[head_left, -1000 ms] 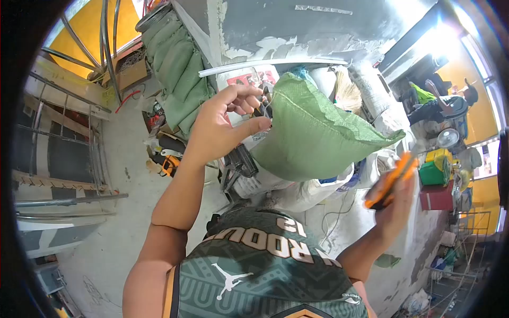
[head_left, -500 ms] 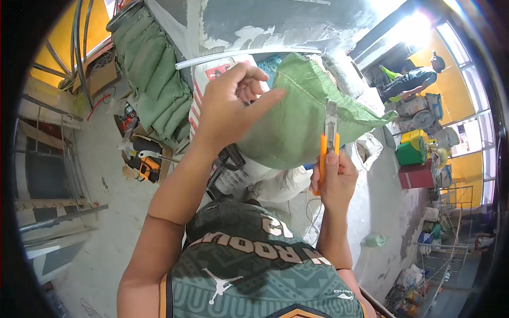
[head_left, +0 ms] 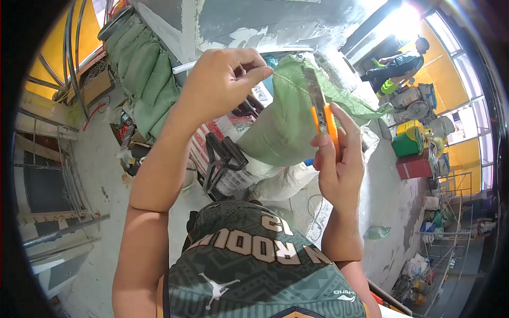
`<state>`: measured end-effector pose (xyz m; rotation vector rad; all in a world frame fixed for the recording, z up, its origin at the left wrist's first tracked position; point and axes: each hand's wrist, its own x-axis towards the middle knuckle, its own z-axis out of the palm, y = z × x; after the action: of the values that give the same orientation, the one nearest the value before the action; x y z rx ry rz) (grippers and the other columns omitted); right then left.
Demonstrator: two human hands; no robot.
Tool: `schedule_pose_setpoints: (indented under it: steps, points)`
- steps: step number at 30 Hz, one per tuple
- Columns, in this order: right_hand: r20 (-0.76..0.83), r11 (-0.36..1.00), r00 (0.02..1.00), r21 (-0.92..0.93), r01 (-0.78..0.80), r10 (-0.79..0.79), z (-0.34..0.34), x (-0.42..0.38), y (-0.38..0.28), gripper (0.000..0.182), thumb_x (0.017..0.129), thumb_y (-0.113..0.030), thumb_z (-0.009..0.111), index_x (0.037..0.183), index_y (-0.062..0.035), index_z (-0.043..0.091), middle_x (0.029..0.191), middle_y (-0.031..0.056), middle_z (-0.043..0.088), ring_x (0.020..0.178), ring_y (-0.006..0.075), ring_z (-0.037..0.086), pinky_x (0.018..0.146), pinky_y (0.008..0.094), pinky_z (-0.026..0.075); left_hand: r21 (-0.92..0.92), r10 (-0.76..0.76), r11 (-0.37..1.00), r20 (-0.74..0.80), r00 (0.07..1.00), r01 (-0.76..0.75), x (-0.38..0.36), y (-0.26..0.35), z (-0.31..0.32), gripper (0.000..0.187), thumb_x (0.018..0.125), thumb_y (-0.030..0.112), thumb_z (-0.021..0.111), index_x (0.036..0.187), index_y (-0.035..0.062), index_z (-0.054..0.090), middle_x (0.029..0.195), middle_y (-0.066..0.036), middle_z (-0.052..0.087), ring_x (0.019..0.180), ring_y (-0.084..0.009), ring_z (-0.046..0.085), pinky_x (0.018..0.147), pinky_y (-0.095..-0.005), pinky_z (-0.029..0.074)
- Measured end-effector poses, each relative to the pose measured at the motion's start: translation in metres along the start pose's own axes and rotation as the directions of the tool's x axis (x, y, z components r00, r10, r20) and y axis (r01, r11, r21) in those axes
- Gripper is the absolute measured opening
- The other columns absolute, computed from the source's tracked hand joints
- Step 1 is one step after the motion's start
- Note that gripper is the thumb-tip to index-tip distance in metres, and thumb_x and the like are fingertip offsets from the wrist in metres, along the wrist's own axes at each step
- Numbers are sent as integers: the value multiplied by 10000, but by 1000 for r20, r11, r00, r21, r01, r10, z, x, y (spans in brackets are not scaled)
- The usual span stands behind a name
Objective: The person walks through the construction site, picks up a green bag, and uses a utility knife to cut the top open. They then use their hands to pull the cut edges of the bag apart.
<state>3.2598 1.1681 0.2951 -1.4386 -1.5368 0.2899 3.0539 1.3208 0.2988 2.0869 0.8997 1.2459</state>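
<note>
A full green woven sack [head_left: 281, 124] stands in front of me, its top edge gathered to a loose flap on the right. Thumb and finger of my left hand [head_left: 225, 79] are pinched together at the sack's upper left corner, where a pale seam line begins; what they hold is too small to make out. My right hand [head_left: 342, 164] grips an orange utility knife [head_left: 328, 124] by its handle. Its blade is out and points up, overlapping the sack's upper part in this view.
Stacked green sacks [head_left: 143, 74] lean at the left. White bags [head_left: 283, 183] and a black metal frame [head_left: 220, 164] sit just below the green sack. A grey plastered wall [head_left: 275, 24] rises ahead. At the far right are a person [head_left: 400, 66], buckets and scaffolding [head_left: 448, 233].
My left hand has moved left and up, its fingers now pinched together. The knife has tilted leftward and risen, with my right fingers spread more along the handle.
</note>
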Motion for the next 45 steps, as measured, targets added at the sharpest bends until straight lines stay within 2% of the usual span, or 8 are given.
schedule_pose_setpoints:
  steps: [8, 10, 13, 23, 28, 33, 42, 45]
  points:
    - [54, 957, 962, -108, 271, -266, 20, 20, -15, 389, 986, -94, 525, 1373, -55, 527, 847, 60, 673, 595, 87, 551, 574, 250, 456, -158, -80, 981, 172, 982, 108, 7, 0, -18, 225, 916, 213, 702, 832, 6, 673, 654, 54, 537, 619, -23, 444, 558, -217, 352]
    - [157, 988, 979, -69, 141, -129, 20, 24, -31, 397, 929, -33, 543, 1326, -39, 538, 1029, 244, 673, 865, 394, 677, 757, 401, 525, -182, -90, 975, 183, 979, 124, 7, 0, -19, 212, 919, 195, 695, 814, 14, 662, 667, 62, 538, 625, -23, 444, 556, -210, 340]
    - [151, 971, 980, -180, 159, -132, 25, 32, -34, 394, 955, -110, 544, 1349, -93, 552, 701, 113, 632, 610, 194, 628, 613, 305, 480, -209, -104, 969, 148, 983, 134, 7, -2, -16, 197, 920, 173, 688, 800, 22, 650, 656, 65, 526, 616, -23, 434, 549, -212, 327]
    - [178, 988, 983, -134, 75, -50, 22, 24, -40, 403, 948, -104, 548, 1351, -127, 561, 717, 145, 626, 624, 252, 636, 649, 334, 499, 63, 75, 995, 34, 997, -77, 7, 5, -15, 182, 863, 180, 687, 808, 10, 656, 597, -44, 558, 536, -99, 472, 524, -296, 374]
    - [715, 961, 699, -203, 189, 14, 36, -13, -23, 432, 933, -92, 590, 1357, -165, 565, 807, 175, 672, 632, 323, 622, 652, 322, 510, 362, 251, 925, -347, 904, -118, 37, 5, -78, 143, 910, 161, 681, 984, 48, 727, 877, -3, 692, 767, -70, 580, 706, -226, 453]
    - [323, 980, 945, -199, 17, 49, 16, 11, -28, 449, 908, -112, 642, 1350, -158, 576, 929, 170, 702, 741, 349, 665, 709, 311, 528, 393, 417, 886, -445, 793, -245, 58, -13, -154, 230, 922, 279, 651, 964, 60, 707, 768, 10, 661, 684, -68, 543, 638, -261, 428]
    - [62, 978, 998, -208, 4, 9, -17, 77, -50, 372, 929, -242, 648, 1216, -8, 612, 855, 67, 662, 817, 126, 610, 744, 280, 473, 304, -396, 890, 141, 907, 341, -63, -84, -62, 153, 867, 169, 622, 867, 21, 659, 694, -146, 640, 599, -215, 592, 587, -363, 454]
    - [110, 932, 984, -321, 169, -141, -4, 101, -38, 268, 915, -242, 616, 1077, -29, 602, 799, 211, 620, 764, 367, 629, 693, 443, 469, 90, -255, 964, 56, 965, 249, -87, -74, -17, 292, 868, 164, 662, 1100, -7, 614, 738, -69, 635, 632, -205, 621, 671, -327, 520]
